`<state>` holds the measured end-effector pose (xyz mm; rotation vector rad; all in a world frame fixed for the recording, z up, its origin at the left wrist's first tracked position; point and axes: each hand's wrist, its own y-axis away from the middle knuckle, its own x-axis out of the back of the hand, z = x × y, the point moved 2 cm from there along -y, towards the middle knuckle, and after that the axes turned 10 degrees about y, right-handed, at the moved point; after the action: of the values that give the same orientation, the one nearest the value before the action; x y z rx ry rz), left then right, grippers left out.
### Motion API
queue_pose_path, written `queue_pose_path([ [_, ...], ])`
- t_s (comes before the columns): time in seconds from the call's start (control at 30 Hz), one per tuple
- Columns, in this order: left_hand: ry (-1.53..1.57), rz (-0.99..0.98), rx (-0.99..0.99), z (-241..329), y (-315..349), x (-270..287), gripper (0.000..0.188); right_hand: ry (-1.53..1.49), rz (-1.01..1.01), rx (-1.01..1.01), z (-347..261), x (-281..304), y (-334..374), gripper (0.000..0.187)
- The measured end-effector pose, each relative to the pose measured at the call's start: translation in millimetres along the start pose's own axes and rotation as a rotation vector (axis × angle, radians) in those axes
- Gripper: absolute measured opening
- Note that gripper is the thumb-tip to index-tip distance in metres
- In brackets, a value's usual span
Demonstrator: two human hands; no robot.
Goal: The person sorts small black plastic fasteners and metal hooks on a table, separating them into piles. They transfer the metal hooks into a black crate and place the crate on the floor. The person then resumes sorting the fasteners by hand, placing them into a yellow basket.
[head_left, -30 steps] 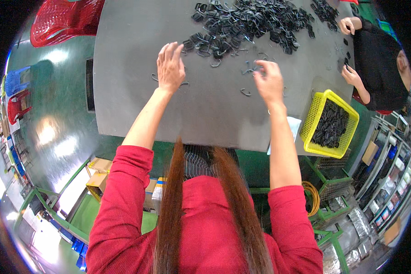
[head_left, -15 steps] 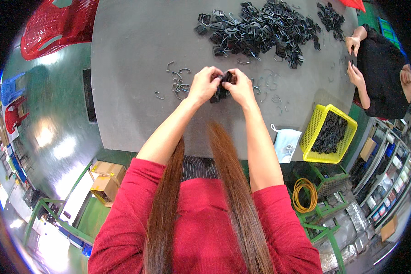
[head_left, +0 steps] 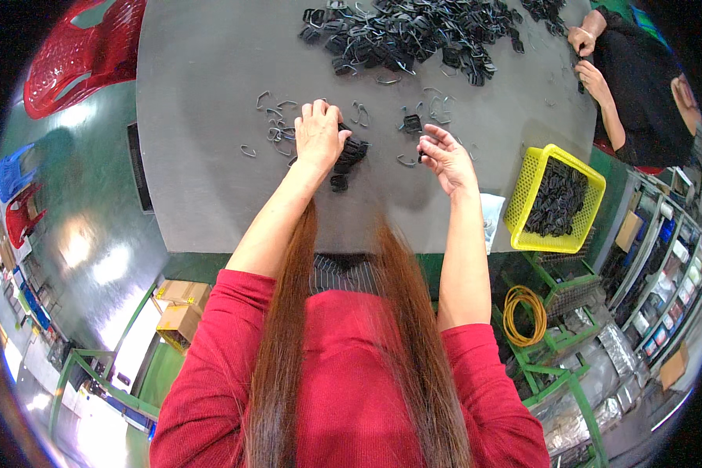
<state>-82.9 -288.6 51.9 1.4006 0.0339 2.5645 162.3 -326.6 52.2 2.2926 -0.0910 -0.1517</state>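
My left hand (head_left: pixel 318 139) is bent down over the grey table, its fingers together and curled. Its fingertips are hidden, so what they hold cannot be made out. Against its thumb side lies a small heap of black plastic buckles (head_left: pixel 352 154). Farther right, my right hand (head_left: pixel 451 162) pinches a small black piece (head_left: pixel 421 156) between thumb and forefinger, the other fingers loosely extended. One black buckle (head_left: pixel 412 124) rests on the table just beyond that hand. Loose bent metal wire hooks (head_left: pixel 279 134) are scattered left of my left hand, with more wire hooks (head_left: pixel 440 109) beyond my right.
A large pile of black buckles with wire hooks (head_left: pixel 413 35) covers the table's far side. At the right edge stands a yellow basket (head_left: pixel 515 204) of black parts, beside a pale blue mask (head_left: pixel 491 214). Another person's hands (head_left: pixel 590 78) work at the far right.
My hands were together over the black buckles; now they are apart, the left slightly left and the right moved right with a small black piece. The view has shifted, so the table sits higher.
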Motion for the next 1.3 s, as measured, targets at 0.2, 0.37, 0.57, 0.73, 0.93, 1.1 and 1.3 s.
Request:
queue_pose_path([
  [0.2, 0.22, -0.116, 0.082, -19, 11, -1, 0.027, 0.035, 0.082, 0.081, -4, 2, 10, 0.04],
  [0.37, 0.999, -0.18, 0.393, -40, 9, 17, 0.018, 0.91, 0.436, 0.326, -12, -10, -12, 0.03],
  [0.57, 1.239, -0.291, 0.631, -38, 19, 16, 0.025, 1.328, 0.508, 0.473, -19, -49, -29, 0.02],
  [0.73, 0.119, -0.104, 0.279, 3, 33, -5, 0.045, 0.165, 0.231, 0.242, -8, -16, -25, 0.021],
  [0.93, 1.066, -0.31, 0.533, -4, 23, -13, 0.035, 0.399, 0.347, 0.145, 9, 35, -3, 0.029],
  [1.1, 0.804, -0.396, 0.55, -24, 15, 5, 0.026, 1.145, 0.527, 0.151, 4, 10, 0, 0.035],
  [1.3, 1.731, -0.474, 0.569, -29, 21, 39, 0.01, 1.013, 0.42, 0.035, 13, 8, -6, 0.028],
])
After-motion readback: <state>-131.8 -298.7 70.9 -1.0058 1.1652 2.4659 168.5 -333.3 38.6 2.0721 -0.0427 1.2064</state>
